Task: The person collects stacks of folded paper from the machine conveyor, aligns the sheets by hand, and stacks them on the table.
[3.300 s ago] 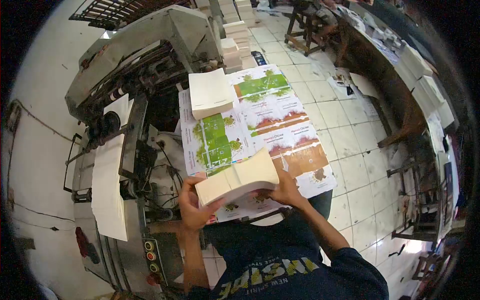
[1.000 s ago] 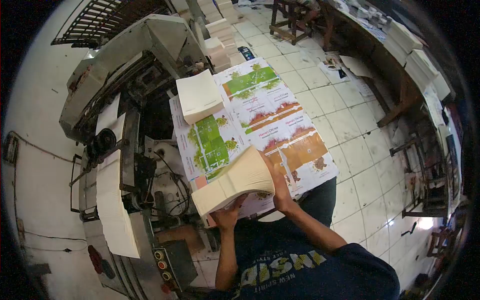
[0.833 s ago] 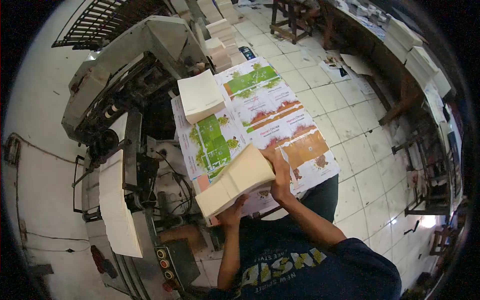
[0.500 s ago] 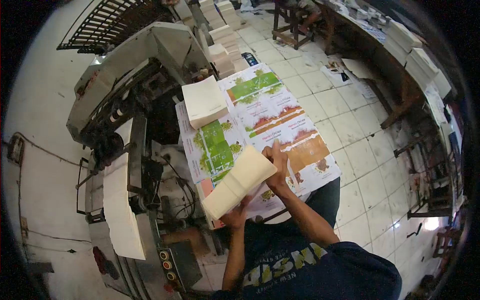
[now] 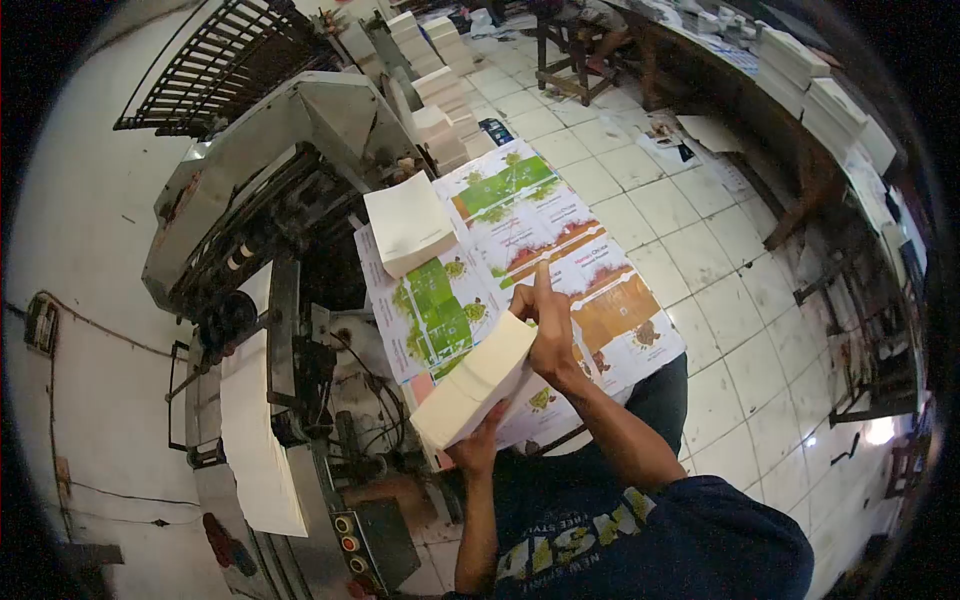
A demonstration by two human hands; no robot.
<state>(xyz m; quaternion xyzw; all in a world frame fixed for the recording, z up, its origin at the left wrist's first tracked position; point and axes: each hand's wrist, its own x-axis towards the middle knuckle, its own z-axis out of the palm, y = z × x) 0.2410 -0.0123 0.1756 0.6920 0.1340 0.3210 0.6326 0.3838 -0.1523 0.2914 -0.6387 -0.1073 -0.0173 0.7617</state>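
A thick stack of cream paper (image 5: pixel 470 388) is tilted between my hands above the near end of the printed sheets. My left hand (image 5: pixel 478 448) grips its lower end from beneath, the fingers partly hidden by the paper. At its upper right end, my right hand (image 5: pixel 549 335) is closed against the stack's edge with one finger pointing up and away. Another stack of cream paper (image 5: pixel 408 222) rests on the far left of the sheets. Green and brown packaging designs cover the printed sheets (image 5: pixel 570 235) under both.
A large grey machine (image 5: pixel 270 150) stands at left, holding a long pile of white paper (image 5: pixel 255 430), with push buttons (image 5: pixel 350 543) near me. Paper stacks (image 5: pixel 435 95) rise behind. A long bench (image 5: pixel 700 100) with paper runs along the right; a person's leg (image 5: pixel 605 50) shows beyond.
The held stack has tipped so more of its side edge shows. My right hand has turned, its finger now raised higher. The whole view has shifted slightly.
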